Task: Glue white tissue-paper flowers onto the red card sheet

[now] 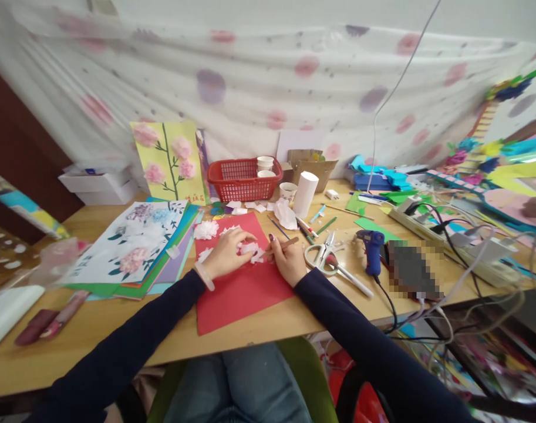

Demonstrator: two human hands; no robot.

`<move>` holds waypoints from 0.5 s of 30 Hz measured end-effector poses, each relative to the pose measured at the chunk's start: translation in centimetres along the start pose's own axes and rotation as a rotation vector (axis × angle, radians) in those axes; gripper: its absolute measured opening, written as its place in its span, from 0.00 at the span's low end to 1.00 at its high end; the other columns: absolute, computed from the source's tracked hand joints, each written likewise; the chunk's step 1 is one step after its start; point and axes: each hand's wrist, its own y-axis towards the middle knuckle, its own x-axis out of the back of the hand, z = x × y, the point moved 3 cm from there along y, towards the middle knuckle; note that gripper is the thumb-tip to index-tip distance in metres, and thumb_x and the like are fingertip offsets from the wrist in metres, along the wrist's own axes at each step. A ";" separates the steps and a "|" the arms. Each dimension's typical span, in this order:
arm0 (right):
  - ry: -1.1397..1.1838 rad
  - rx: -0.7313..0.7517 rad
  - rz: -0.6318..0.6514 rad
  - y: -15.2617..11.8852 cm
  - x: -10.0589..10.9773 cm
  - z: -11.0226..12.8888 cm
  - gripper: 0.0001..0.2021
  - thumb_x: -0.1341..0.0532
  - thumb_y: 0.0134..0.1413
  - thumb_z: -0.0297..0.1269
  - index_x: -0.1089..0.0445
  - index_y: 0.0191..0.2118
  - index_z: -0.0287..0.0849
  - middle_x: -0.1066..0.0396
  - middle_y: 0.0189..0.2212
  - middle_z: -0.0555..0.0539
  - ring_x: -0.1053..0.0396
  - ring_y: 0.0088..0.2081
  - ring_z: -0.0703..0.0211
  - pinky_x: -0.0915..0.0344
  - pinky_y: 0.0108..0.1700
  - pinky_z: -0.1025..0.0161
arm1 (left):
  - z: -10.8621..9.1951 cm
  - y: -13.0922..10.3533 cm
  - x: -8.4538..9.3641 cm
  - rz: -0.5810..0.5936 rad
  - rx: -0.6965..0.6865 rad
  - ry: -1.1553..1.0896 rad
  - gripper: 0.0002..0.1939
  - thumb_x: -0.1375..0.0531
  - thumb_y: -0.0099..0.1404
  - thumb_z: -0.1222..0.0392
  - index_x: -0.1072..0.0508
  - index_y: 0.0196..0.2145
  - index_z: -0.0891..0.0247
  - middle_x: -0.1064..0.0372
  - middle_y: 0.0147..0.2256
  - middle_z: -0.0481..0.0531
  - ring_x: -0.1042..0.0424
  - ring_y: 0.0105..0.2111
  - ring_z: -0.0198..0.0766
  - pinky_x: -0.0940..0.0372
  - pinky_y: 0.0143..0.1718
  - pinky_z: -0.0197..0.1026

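The pale pink, ruffled paper cluster [250, 251] sits on the upper half of a flat red paper sheet [236, 302], right between the person's hands. It looks crumpled and petal-like, with uneven edges. The left hand [226, 249] curls over it, fingers bent — I can't tell whether they pinch it or merely rest there. The right hand [289, 258] grips a slim brown stick [286, 242], its tip near the cluster.

A fluffy white paper bloom [206, 230] already lies formed at the sheet's upper left corner; the pink one seems, to my eye, still in the making — its petals loose and unsettled.

Right of the sheet lie white-handled metal scissors [327, 252], then a blue glue gun [372, 252] towards the table's front edge. A red plastic basket [232, 187] stands near the back edge, beside a yellow card with pink flowers [173, 158].
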 end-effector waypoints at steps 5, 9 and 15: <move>-0.093 0.065 0.047 -0.4 -0.1 0.4 0.26 0.50 0.64 0.60 0.29 0.26 0.46 0.29 0.18 0.47 0.30 0.21 0.58 0.37 0.29 0.64 | 1.5 -2.2 0.0 0.197 0.000 0.232 0.46 0.32 0.54 0.41 0.41 0.65 0.58 0.44 0.66 0.65 0.54 0.68 0.64 0.63 0.65 0.69; -0.150 0.088 0.075 -0.5 -0.3 0.4 0.23 0.46 0.64 0.56 0.30 0.26 0.47 0.27 0.22 0.46 0.30 0.25 0.57 0.39 0.32 0.64 | 2.3 -2.6 -0.6 0.304 0.012 0.306 0.49 0.35 0.57 0.36 0.46 0.68 0.58 0.46 0.67 0.67 0.59 0.69 0.66 0.70 0.64 0.72; -0.149 0.097 0.063 -0.3 -0.5 0.4 0.23 0.46 0.63 0.58 0.32 0.25 0.47 0.26 0.22 0.46 0.30 0.26 0.56 0.38 0.32 0.63 | 2.4 -2.3 -0.7 0.313 0.013 0.326 0.51 0.34 0.56 0.36 0.46 0.69 0.61 0.45 0.66 0.70 0.57 0.69 0.66 0.72 0.63 0.73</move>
